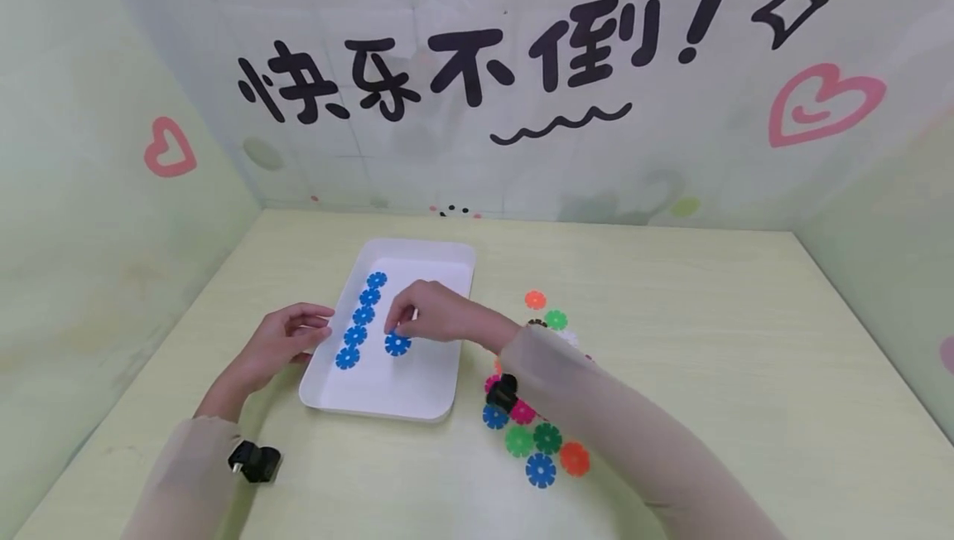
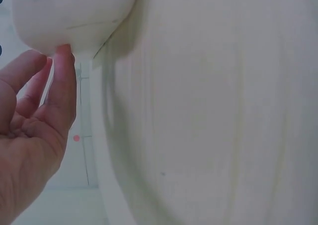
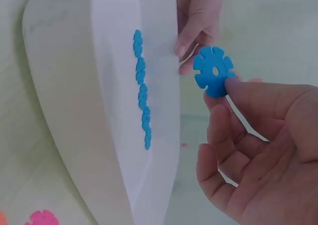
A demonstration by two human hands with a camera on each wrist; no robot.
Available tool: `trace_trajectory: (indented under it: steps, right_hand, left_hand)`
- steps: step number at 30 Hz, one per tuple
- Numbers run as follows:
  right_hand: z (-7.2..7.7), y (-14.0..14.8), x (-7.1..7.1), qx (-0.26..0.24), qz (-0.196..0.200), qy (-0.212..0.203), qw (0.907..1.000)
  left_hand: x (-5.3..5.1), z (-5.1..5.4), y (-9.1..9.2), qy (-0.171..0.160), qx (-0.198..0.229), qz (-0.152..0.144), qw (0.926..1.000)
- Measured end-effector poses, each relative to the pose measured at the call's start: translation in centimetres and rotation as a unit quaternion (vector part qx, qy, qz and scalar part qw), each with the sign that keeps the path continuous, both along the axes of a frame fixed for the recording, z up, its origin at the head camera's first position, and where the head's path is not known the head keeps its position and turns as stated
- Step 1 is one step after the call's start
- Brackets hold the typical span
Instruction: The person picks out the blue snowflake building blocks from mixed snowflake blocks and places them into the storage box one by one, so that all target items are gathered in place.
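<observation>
A white rectangular tray (image 1: 380, 407) lies on the table. Inside, along its left side, runs a row of several blue toothed plastic discs (image 1: 363, 315). Over the tray my right hand (image 1: 428, 312) pinches another blue disc (image 3: 214, 71) between thumb and fingers, to the right of the row; its notched rim and centre hole show in the right wrist view. My left hand (image 1: 286, 341) touches the tray's left outer edge. In the left wrist view, its thumb and a fingertip meet the tray's wall (image 2: 74, 16), with the fingers only loosely bent.
Right of the tray, loose toothed discs in several colours lie on the table, among them a blue disc (image 1: 541, 470), an orange disc (image 1: 575, 459) and a green disc (image 1: 519, 441). My right forearm (image 1: 596, 407) hides some. A printed wall (image 1: 447, 167) closes the back.
</observation>
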State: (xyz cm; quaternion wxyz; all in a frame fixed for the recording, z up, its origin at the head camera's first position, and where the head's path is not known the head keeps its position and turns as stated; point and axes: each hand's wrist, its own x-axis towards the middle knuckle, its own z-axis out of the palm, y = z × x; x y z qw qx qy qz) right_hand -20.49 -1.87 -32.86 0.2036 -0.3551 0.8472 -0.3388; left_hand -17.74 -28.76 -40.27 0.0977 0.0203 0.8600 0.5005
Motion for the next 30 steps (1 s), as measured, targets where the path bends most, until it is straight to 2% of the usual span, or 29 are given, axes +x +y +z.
trace_trajectory:
  steps: [4,8,15,24,30]
  right_hand:
    - [-0.6,-2.7,-1.7,0.052,0.002,-0.027,0.9983]
    - [-1.1,-4.4,-2.5,0.088,-0.009,-0.047,0.9949]
    - [-2.0,-5.3,-2.6,0.156,-0.014,-0.062,0.9856]
    - [-3.0,-5.8,-2.8,0.183,-0.02,-0.082,0.9795]
    - [-3.6,-6.4,-2.8,0.217,-0.034,-0.085,0.9719]
  left_hand:
    - [0.0,0.1,-0.1,-0.005,-0.008,0.0,1.0]
    - [0.0,0.3,0.0,-0.01,-0.004,-0.003,0.9999]
    - [-0.2,-0.1,-0.1,-0.013,-0.002,-0.006,0.9999]
    - [-0.1,-0.1,-0.4,-0.012,-0.004,0.0,0.9999]
    - [-0.3,0.0,-0.1,-0.017,0.002,-0.003,0.9999]
